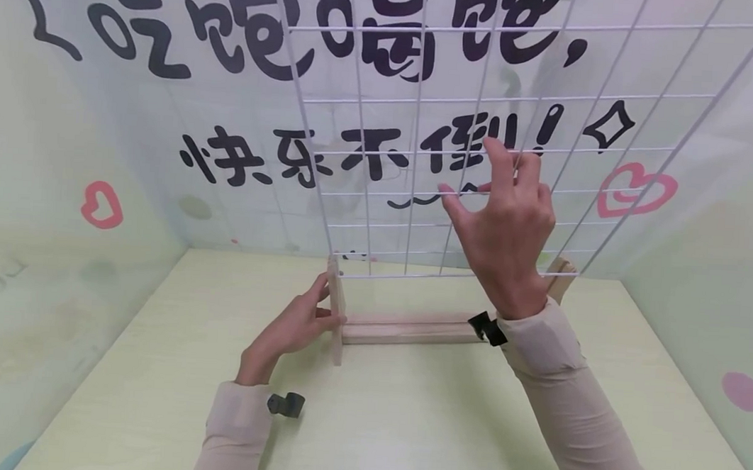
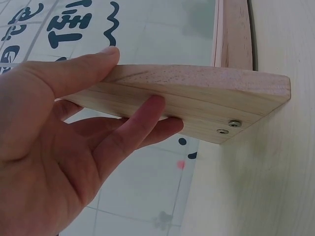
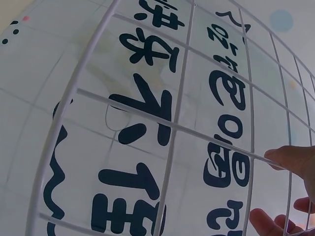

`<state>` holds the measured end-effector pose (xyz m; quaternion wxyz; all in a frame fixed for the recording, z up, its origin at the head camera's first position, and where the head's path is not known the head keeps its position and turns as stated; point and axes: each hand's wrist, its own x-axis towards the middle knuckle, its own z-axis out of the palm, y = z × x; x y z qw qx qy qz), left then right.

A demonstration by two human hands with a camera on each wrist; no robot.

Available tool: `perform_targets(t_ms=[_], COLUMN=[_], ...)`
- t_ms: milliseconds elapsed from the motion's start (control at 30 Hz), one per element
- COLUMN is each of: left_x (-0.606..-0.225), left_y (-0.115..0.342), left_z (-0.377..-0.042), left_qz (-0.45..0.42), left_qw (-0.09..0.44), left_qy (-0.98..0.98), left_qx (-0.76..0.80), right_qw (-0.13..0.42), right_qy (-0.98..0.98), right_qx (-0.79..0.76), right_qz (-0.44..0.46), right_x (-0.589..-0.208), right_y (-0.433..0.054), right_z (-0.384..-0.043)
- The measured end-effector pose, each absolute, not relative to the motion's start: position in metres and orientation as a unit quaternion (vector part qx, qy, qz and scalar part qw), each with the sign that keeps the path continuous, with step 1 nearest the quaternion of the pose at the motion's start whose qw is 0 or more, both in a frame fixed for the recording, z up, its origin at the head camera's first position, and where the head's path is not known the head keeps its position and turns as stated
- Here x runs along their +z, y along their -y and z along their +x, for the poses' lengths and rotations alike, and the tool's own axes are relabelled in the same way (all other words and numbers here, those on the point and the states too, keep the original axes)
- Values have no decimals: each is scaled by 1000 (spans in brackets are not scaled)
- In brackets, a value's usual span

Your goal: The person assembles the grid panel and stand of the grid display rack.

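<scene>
In the head view, my left hand [image 1: 295,323] holds the upright left end board [image 1: 336,339] of a wooden stand. Up close in the left wrist view, the thumb lies along the top edge of this board [image 2: 206,101] and fingers press its outer face, where two screws show. A large white wire grid panel [image 1: 406,275] rises above the stand, its lower corners at the two end boards. My right hand [image 1: 511,224] grips the grid low on its right half. Seen from the right wrist, the thumb [image 3: 278,157] meets a wire while other fingers reach around the wires.
A wooden crossbar [image 1: 410,332] on the pale table [image 1: 393,413] joins the left board to the right end board [image 1: 559,280]. Behind the grid hangs a light backdrop [image 1: 243,100] with black characters. Side walls [image 1: 719,281] enclose the table. A small black device [image 1: 488,329] sits at each wrist.
</scene>
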<state>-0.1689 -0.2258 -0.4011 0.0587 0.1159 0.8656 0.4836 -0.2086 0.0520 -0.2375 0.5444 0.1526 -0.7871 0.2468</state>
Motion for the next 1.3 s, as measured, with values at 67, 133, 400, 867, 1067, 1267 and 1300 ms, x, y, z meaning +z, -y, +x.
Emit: perform_targets(t_ms=[67,133,400,867,1067,1267,1300], left_x=[-400,-399,-398,-400,-402,-400,-399], left_y=[226,226,226,222,223,223,223], left_z=[-169,-169,-167,-161,-159,-159,-159], left_qz=[115,113,110,89,85,91,93], left_qw=[60,62,59,57,52,47,46], left_qy=[-865,-865,-866,-866,-868,-874,-874], left_qx=[485,485,483,488,486,476,475], right_qw=[546,547,550,558,564,558,557], right_qy=[786,786,785,781,775,779,780], right_qx=[245,244,242,235,245,247,243], right_qz=[154,153,155,151,143,146,148], right_x=[-236,-234,-232,-233,-233,-231,-230], right_y=[-52,-52,-51,-52,-53,-53,-53], right_z=[-210,-210,-211,-213,-214,-215,-215])
